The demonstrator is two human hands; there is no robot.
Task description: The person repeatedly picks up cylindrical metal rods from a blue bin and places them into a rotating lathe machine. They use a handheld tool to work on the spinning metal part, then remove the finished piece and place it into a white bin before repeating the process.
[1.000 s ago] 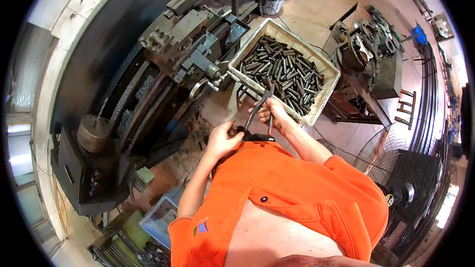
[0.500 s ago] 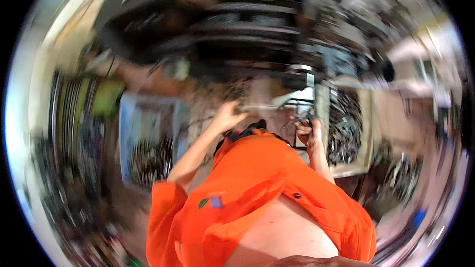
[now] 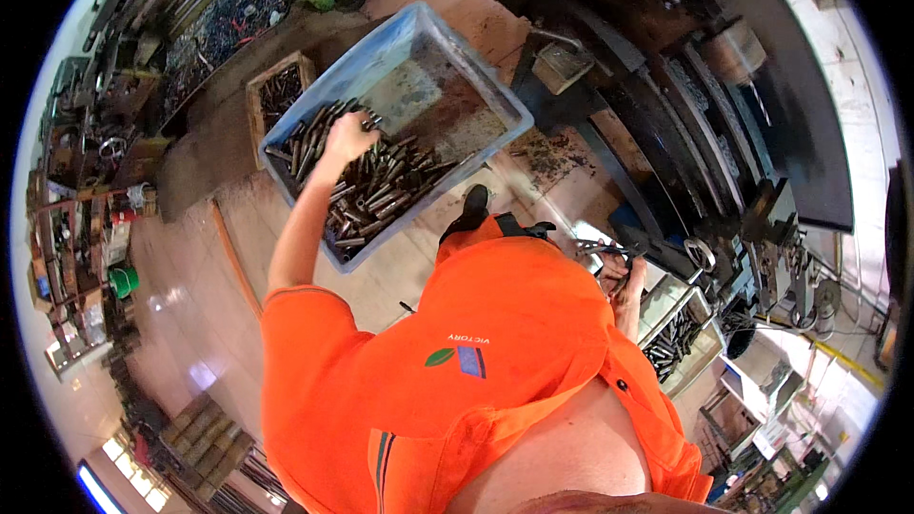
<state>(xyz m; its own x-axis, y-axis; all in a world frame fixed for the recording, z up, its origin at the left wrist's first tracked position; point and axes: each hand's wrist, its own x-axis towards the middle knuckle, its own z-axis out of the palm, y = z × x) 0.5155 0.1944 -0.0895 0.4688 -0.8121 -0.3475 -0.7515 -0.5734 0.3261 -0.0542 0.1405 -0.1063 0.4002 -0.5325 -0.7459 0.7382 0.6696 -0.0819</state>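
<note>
My left hand (image 3: 352,136) reaches into a blue plastic bin (image 3: 524,122) and rests at the pile of short metal rods (image 3: 395,171). Its fingers are curled down among them; what they grip is not clear. Low by my right side, my right hand (image 3: 624,281) is closed around dark metal pieces (image 3: 614,249), slim and partly hidden by the fingers. The rods fill the bin's near left part, lying in mixed directions, some with hollow ends.
A wooden box (image 3: 255,124) of small metal parts stands left of the bin. Dark machinery (image 3: 657,124) spans the right. Beside my right arm is a pale crate (image 3: 700,352) of metal pieces. Shelving (image 3: 67,266) lines the far left.
My view has swung left, bringing the blue bin in front of me. My left hand has gone from free air into the rods. The right hand still holds dark metal pieces.
</note>
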